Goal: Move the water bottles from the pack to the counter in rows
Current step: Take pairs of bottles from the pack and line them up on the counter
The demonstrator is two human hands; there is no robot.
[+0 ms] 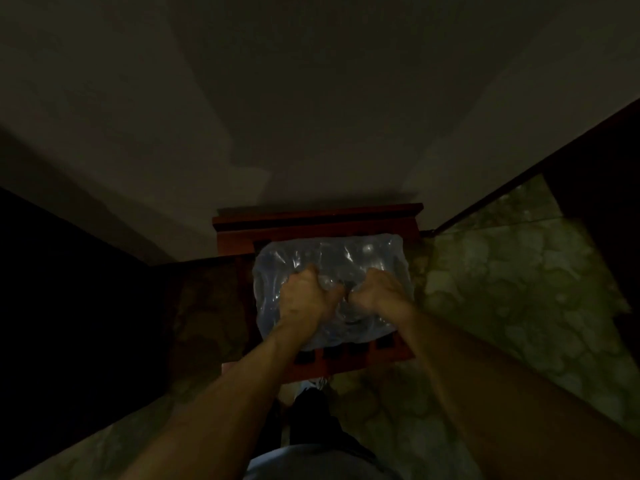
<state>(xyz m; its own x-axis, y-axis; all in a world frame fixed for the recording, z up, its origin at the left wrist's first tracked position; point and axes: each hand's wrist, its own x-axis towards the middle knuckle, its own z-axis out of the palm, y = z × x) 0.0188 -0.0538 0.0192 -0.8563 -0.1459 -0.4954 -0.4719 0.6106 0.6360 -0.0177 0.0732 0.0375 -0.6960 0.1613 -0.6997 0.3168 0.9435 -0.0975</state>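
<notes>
A pack of water bottles (349, 254) wrapped in clear, shiny plastic film lies on a reddish wooden chair (311, 221) below me. The bottles inside show only as dim rounded shapes. My left hand (306, 294) and my right hand (375, 291) sit close together on top of the pack near its middle. Each hand has its fingers curled into the plastic film and grips a bunch of it. The counter is not in view.
The room is dim. A plain wall (311, 116) rises behind the chair. Mottled green stone floor (502, 289) spreads to the right and under me. A dark shape (69, 289) fills the left side, and dark woodwork (602, 188) stands at the right.
</notes>
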